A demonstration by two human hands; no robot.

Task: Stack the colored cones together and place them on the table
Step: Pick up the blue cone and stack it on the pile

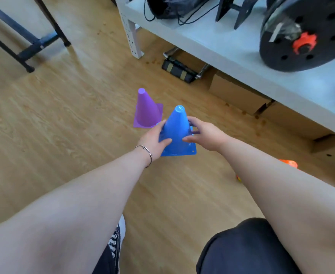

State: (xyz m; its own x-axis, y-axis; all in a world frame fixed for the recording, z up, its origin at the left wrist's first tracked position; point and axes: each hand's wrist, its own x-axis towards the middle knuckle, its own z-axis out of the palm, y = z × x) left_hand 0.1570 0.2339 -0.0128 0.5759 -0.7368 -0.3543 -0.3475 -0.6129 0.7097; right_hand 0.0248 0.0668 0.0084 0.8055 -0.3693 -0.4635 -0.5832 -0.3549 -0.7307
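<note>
Hands clasp a blue cone (176, 131) from both sides, left hand (152, 141) and right hand (206, 135) closed on its flanks, beside a purple cone (147, 111) standing on open wooden floor (73, 115) near the white table (231, 56) edge.

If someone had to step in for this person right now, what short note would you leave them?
Left hand and right hand: both gripping the sides of the blue cone.
Purple cone: upright on the wooden floor, just beyond the blue one, untouched.
An orange thing, perhaps another cone, shows behind the right arm.
Done: nothing stacked yet.
Left: nest the cones, then set the stack on the grey table.
</note>
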